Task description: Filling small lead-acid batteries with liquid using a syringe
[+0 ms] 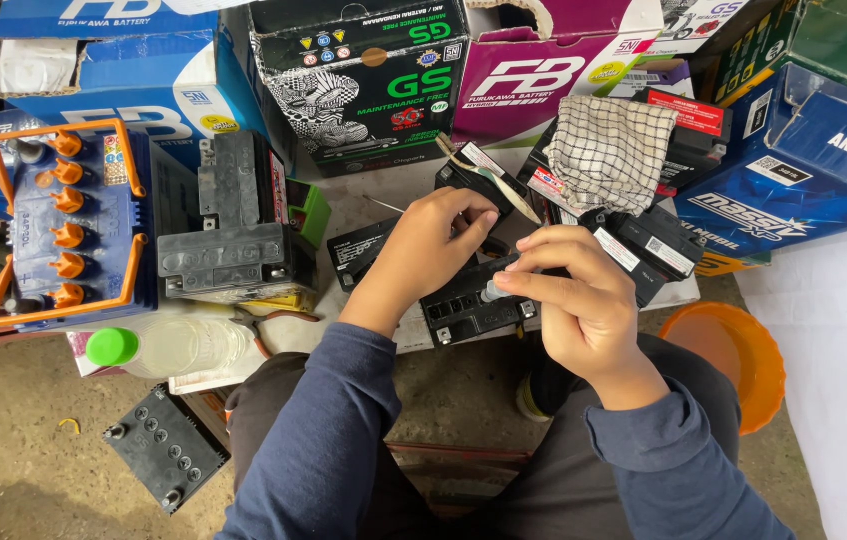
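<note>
A small black battery [458,305] lies on the low white work surface [363,205] in front of me. My left hand [433,250] rests on its far side, fingers curled over the top edge. Over the battery's near right corner, my right hand [573,295] pinches a small grey cap-like piece [493,291] between thumb and fingers. Whether the piece touches the battery's top is hidden by my fingers. Both my sleeves are dark blue.
A blue battery with an orange handle and caps [68,225] and a black battery [228,225] stand at the left. Pliers [268,325], a clear bottle with a green cap [158,347], a checked cloth [608,150] on more batteries, cardboard boxes behind, an orange bowl [743,355], a floor battery [165,447].
</note>
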